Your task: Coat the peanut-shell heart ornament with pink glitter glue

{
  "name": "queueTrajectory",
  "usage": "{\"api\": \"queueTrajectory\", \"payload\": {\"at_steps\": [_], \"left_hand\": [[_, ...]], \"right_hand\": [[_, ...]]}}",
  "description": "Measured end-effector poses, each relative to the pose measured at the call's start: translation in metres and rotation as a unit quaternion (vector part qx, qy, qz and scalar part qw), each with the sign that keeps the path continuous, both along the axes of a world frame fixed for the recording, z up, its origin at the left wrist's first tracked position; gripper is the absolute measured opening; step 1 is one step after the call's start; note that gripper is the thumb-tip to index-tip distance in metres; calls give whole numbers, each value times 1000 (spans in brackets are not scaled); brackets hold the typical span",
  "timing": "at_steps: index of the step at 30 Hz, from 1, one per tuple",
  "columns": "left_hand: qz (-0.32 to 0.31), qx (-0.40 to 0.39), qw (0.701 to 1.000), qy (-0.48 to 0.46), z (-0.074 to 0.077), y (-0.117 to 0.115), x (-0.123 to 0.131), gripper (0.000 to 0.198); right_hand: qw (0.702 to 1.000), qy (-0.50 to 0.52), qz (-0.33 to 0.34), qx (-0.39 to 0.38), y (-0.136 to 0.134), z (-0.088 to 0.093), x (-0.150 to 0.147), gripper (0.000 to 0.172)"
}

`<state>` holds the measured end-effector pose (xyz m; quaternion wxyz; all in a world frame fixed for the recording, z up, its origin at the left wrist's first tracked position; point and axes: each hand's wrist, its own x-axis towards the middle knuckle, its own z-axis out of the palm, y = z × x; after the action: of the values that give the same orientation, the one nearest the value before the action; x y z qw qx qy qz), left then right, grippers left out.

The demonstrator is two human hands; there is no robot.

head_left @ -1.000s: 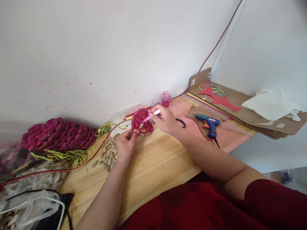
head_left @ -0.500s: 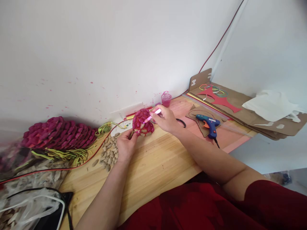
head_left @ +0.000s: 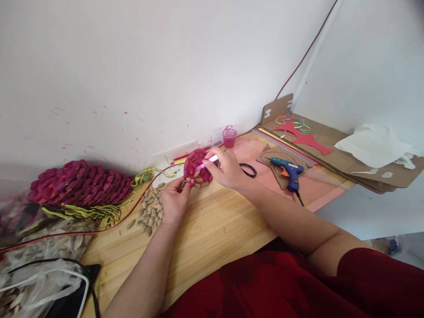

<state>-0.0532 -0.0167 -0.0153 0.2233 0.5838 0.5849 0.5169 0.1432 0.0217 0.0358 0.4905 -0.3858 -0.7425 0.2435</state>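
Observation:
My left hand (head_left: 175, 201) grips the lower left edge of a round piece (head_left: 196, 164) covered in peanuts, most of them painted magenta. Along its lower edge some peanuts are still pale tan. In my right hand (head_left: 227, 168) is a white-handled paintbrush (head_left: 212, 159), pinched between thumb and fingers. Its pink-stained tip points down and left onto the painted peanuts. Beside my left hand lies a pile of unpainted peanuts (head_left: 150, 210). A clear cup of pink paint (head_left: 229, 137) stands behind my right hand, near the wall.
Stacked magenta peanut pieces (head_left: 82, 183) with yellow-green yarn (head_left: 99, 214) lie left. A blue glue gun (head_left: 288, 171) rests on cardboard at right, near black-handled scissors (head_left: 248, 170). A red cord (head_left: 127, 216) crosses the left table. Plastic bags (head_left: 43, 282) fill the lower left.
My right hand and the paintbrush have shifted slightly down and left over the peanut piece, uncovering more of the black loop. My left hand has hardly moved.

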Motion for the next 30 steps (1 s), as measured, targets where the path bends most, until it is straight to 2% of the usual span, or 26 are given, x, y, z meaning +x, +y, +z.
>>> {"api": "queueTrajectory", "payload": {"at_steps": [5, 11, 16, 20, 25, 30], "left_hand": [[9, 6, 1000, 14, 2, -2, 0, 38], [14, 8, 1000, 14, 4, -3, 2, 38], [14, 16, 999, 26, 5, -3, 3, 36], [13, 21, 999, 33, 5, -4, 2, 36], [20, 22, 999, 45, 6, -5, 3, 36], [14, 31, 998, 57, 8, -7, 5, 35]], "right_hand": [[998, -34, 35, 27, -4, 2, 0, 15], [998, -37, 8, 53, -2, 2, 2, 11], [996, -55, 55, 44, -6, 4, 1, 11], [994, -65, 21, 88, -6, 4, 1, 10], [996, -60, 41, 61, -5, 5, 2, 10], [990, -70, 7, 125, -8, 6, 0, 10]]}}
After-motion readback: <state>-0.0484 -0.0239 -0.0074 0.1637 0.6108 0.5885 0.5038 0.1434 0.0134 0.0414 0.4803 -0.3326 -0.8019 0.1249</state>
